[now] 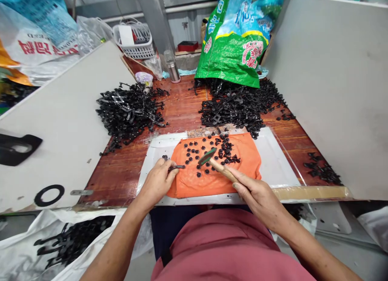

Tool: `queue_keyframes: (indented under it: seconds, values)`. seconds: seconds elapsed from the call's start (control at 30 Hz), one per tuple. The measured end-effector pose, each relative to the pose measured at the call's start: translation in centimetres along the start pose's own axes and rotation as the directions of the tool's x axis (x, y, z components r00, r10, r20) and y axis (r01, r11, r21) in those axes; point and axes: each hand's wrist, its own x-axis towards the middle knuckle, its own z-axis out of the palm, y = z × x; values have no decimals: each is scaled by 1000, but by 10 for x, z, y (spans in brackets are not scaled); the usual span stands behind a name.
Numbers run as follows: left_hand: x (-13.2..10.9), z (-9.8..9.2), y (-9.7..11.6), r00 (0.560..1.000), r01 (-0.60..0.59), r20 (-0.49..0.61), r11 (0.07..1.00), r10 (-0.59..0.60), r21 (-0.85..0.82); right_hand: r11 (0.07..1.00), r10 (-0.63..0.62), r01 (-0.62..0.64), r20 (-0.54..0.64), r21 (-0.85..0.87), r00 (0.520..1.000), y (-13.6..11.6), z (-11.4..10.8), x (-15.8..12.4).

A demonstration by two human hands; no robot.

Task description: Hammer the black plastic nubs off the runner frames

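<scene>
My right hand (253, 191) is closed round the wooden handle of a hammer (223, 170), whose dark greenish head hangs over an orange cloth (190, 186). At the cloth's left edge, my left hand (159, 178) pinches a small black plastic piece (176, 167) that sticks out to the right from the fingers. Between the hands, several small round black plastic parts (198, 174) stand spaced out on the cloth. A denser cluster of black parts (226, 147) lies at its upper right. Beneath the cloth is a white board (279, 151).
Tangled black plastic pieces are heaped at the left (127, 111) and the right (233, 107) of the reddish wooden table (182, 99). A green bag (233, 50) stands behind the right heap. A steel flask (172, 68) and a basket (136, 42) are at the back. Grey panels (330, 79) flank the table.
</scene>
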Motion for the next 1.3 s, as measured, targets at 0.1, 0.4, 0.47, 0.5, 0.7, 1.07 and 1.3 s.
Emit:
queue_keyframes:
  seconds: [0.1,0.4,0.47,0.5,0.7,1.07,1.3]
  values:
    - [1,-3,1,999,17,-29,995,-20,-95,1000,-15,15,24,13,1000,-2,-1,4]
    - [14,1,10,997,65,-27,969,-73,-237,998,40,-41,-25,-42,999,9,5,1]
    - [14,2,10,997,68,-18,973,-74,-219,998,37,-38,-26,-46,999,8,4,2]
    - [15,3,10,997,68,-14,976,-72,-209,998,30,-31,-21,-47,999,8,4,3]
    - [14,8,8,998,63,-14,988,-66,-140,998,18,-20,-26,-67,1000,9,5,3]
    - [13,8,11,997,40,-68,996,-45,-78,926,2,-1,3,-378,1000,-6,-3,25]
    - [13,9,11,994,69,-75,986,-81,-152,919,-8,-4,-27,-395,1000,-9,-1,28]
